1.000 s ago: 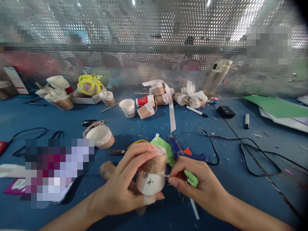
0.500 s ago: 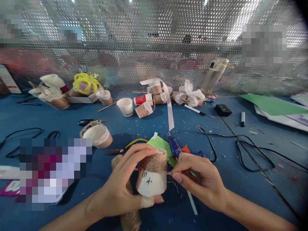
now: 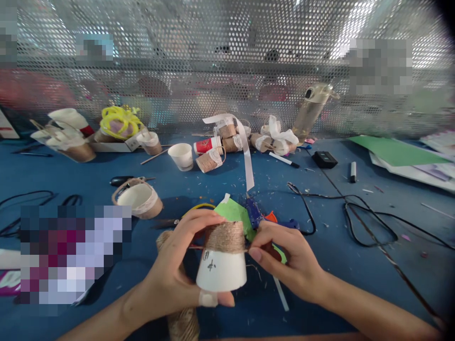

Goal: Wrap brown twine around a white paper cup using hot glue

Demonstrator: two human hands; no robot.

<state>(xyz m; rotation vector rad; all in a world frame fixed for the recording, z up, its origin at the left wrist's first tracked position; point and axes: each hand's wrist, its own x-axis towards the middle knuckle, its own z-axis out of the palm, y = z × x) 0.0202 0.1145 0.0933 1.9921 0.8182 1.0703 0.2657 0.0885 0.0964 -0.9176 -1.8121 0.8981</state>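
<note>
A white paper cup (image 3: 222,272) is upside down between the fingers and thumb of my left hand (image 3: 177,265). Brown jute twine (image 3: 227,237) is wound in rows around its upper part, and dark written marks show on the bare white wall below. My right hand (image 3: 287,260) pinches the loose strand of twine close to the cup's right side. Under my left hand lies a roll of the same twine (image 3: 183,324), partly covered. A blue glue gun (image 3: 254,213) with an orange trigger rests just beyond my right hand.
A twine-wrapped cup with a handle (image 3: 142,201) stands at left, near scissors (image 3: 167,222). Green paper (image 3: 231,208) lies behind the held cup. Further back are a white cup (image 3: 180,157), white ribbon (image 3: 248,166) and a bottle (image 3: 313,111). A black cable (image 3: 355,244) loops at right.
The cup has tilted so that its wall faces me more and its top end shows less. My right hand keeps its pinch on the twine. The whole view has shifted slightly.
</note>
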